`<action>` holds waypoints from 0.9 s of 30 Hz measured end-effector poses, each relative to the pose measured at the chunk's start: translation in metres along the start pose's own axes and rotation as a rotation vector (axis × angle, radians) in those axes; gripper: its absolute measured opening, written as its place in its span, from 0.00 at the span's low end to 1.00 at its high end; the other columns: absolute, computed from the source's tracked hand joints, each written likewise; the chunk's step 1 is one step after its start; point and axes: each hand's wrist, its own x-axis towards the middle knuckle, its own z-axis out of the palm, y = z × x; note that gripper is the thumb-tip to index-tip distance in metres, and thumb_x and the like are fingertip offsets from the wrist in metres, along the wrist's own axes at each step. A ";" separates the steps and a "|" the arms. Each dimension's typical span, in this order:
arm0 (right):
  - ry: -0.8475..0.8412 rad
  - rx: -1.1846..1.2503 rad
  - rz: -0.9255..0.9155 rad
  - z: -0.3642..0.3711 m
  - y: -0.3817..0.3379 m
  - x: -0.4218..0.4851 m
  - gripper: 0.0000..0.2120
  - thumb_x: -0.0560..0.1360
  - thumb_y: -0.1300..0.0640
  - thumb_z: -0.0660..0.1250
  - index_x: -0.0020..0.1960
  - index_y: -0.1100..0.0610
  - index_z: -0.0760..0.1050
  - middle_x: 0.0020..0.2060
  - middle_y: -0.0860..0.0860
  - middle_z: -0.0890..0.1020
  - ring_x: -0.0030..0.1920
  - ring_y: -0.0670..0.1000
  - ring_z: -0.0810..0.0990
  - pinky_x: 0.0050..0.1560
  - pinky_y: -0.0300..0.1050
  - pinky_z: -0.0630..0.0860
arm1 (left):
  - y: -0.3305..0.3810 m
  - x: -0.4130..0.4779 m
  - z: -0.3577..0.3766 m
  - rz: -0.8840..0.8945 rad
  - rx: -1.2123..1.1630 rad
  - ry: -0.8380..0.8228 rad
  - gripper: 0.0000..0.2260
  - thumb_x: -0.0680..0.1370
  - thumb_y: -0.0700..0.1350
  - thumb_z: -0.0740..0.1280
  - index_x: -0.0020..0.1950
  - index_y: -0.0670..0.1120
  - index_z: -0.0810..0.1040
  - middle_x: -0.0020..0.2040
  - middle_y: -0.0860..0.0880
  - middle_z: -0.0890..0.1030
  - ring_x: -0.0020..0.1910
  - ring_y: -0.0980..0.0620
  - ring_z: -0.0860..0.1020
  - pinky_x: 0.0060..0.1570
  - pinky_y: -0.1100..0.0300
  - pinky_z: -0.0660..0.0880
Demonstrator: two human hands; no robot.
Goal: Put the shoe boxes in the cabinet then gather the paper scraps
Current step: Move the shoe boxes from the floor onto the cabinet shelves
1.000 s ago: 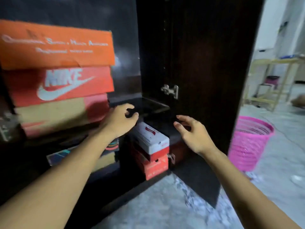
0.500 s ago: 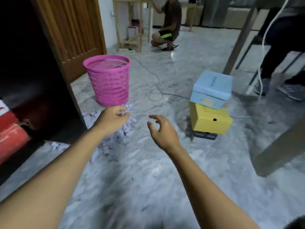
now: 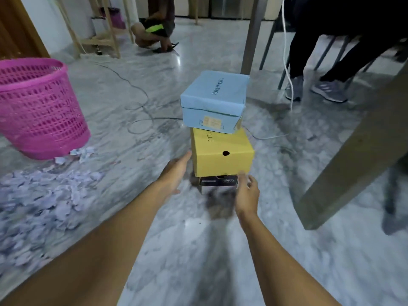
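we take the yellow shoe box (image 3: 221, 154) as our mark: it stands in the middle of a stack of three on the marble floor (image 3: 198, 250), with a pale blue shoe box (image 3: 213, 96) resting on top of it, turned a little askew, and a low dark shoe box (image 3: 217, 182) under it, mostly hidden. our left hand (image 3: 174, 172) is at the left side of the yellow box, fingers straight and together, palm turned toward the cardboard. its fingertips come right up to the box's lower left edge, though we cannot tell whether they touch. our right hand (image 3: 246, 192) is just below the yellow box's front right corner, in front of the dark box, fingers loosely spread and a bit blurred (so contact there is unclear too), and it holds nothing. well to the left of the yellow box a pink plastic basket (image 3: 39, 107) stands on the floor, and the paper scraps (image 3: 44, 195) lie in a broad pale heap to the near left of the yellow box. to the right of the yellow box a slanting desk leg (image 3: 353, 155) comes down to the floor. far behind the yellow box a person (image 3: 154, 27) squats, and to the back right of it a white cord (image 3: 287, 62) hangs beside a seated person's grey shoes (image 3: 329, 89).
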 end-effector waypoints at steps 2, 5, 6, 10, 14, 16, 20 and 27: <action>0.061 0.184 0.138 -0.006 0.003 0.028 0.31 0.78 0.33 0.57 0.75 0.50 0.64 0.74 0.52 0.67 0.72 0.54 0.67 0.66 0.50 0.67 | 0.005 0.025 0.020 -0.034 -0.082 0.005 0.30 0.76 0.69 0.57 0.73 0.54 0.65 0.61 0.51 0.70 0.66 0.45 0.70 0.62 0.45 0.69; -0.023 0.353 0.203 -0.019 0.002 0.061 0.33 0.77 0.31 0.55 0.77 0.47 0.61 0.76 0.51 0.66 0.74 0.53 0.65 0.74 0.54 0.61 | 0.013 0.056 0.045 -0.068 -0.200 -0.038 0.42 0.63 0.79 0.62 0.69 0.55 0.68 0.62 0.51 0.75 0.62 0.45 0.73 0.61 0.43 0.69; -0.069 0.380 0.196 -0.022 -0.001 0.069 0.32 0.78 0.31 0.54 0.77 0.46 0.62 0.74 0.51 0.68 0.74 0.53 0.67 0.75 0.56 0.61 | 0.012 0.071 0.052 -0.074 -0.246 -0.028 0.49 0.55 0.81 0.65 0.71 0.57 0.66 0.68 0.50 0.73 0.65 0.44 0.72 0.63 0.40 0.69; -0.266 0.367 0.205 -0.023 -0.007 0.090 0.34 0.75 0.27 0.52 0.74 0.44 0.66 0.58 0.51 0.78 0.60 0.53 0.76 0.62 0.53 0.72 | 0.008 0.094 0.067 -0.104 -0.291 0.034 0.51 0.54 0.77 0.70 0.73 0.61 0.62 0.72 0.52 0.69 0.68 0.42 0.70 0.63 0.39 0.69; -0.396 0.204 0.225 -0.012 -0.001 0.094 0.25 0.75 0.27 0.49 0.55 0.42 0.74 0.55 0.49 0.80 0.60 0.53 0.76 0.70 0.58 0.67 | 0.002 0.091 0.073 -0.104 -0.328 0.022 0.30 0.67 0.69 0.68 0.65 0.58 0.70 0.58 0.50 0.78 0.53 0.47 0.79 0.45 0.53 0.75; -0.392 0.185 0.216 -0.009 0.001 0.093 0.20 0.77 0.29 0.49 0.47 0.41 0.72 0.49 0.48 0.81 0.54 0.49 0.78 0.67 0.55 0.68 | -0.001 0.093 0.072 -0.094 -0.309 0.037 0.24 0.72 0.67 0.65 0.63 0.56 0.72 0.54 0.48 0.81 0.48 0.48 0.80 0.38 0.57 0.71; -0.382 0.183 0.239 -0.005 0.004 0.083 0.20 0.77 0.29 0.49 0.48 0.41 0.72 0.48 0.49 0.80 0.52 0.49 0.78 0.65 0.57 0.70 | -0.004 0.087 0.063 -0.065 -0.308 0.043 0.19 0.75 0.64 0.63 0.61 0.55 0.72 0.49 0.50 0.79 0.43 0.52 0.76 0.39 0.56 0.69; -0.366 0.231 0.299 0.005 0.026 0.027 0.20 0.76 0.28 0.47 0.48 0.39 0.71 0.53 0.51 0.81 0.57 0.54 0.78 0.66 0.60 0.71 | -0.038 0.054 0.019 -0.060 -0.242 0.014 0.16 0.73 0.66 0.63 0.57 0.61 0.74 0.63 0.49 0.78 0.59 0.48 0.76 0.63 0.43 0.72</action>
